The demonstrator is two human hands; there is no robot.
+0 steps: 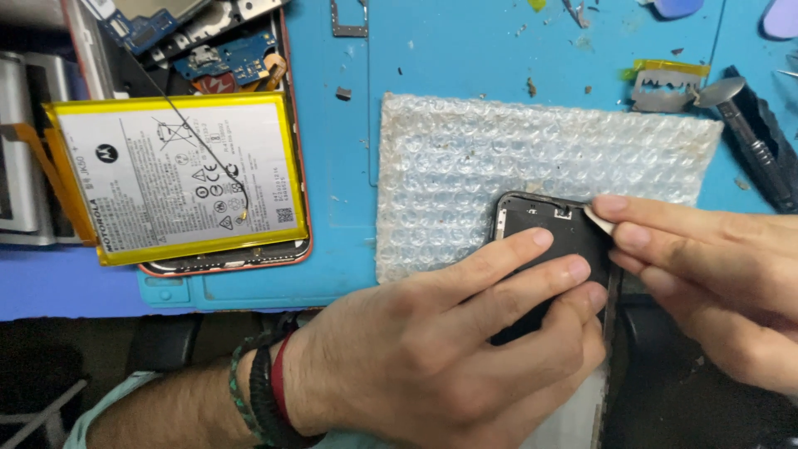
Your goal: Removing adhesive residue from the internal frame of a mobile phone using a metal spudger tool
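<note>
A black phone screen panel (pixel 544 229) lies face down, partly on a sheet of bubble wrap (pixel 465 166) and partly over the mat's near edge. My left hand (pixel 465 349) presses on the panel, fingers spread across its back. My right hand (pixel 715 274) comes in from the right and pinches a small whitish piece (pixel 598 220) against the panel's top right corner. Much of the panel is hidden under both hands.
An opened phone (pixel 208 50) with exposed circuit boards and a yellow-edged white battery (pixel 170 179) lies at the left on the blue work mat (pixel 349 208). A razor blade (pixel 665 87) and a black-handled tool (pixel 752 137) sit at the upper right. Small debris dots the mat.
</note>
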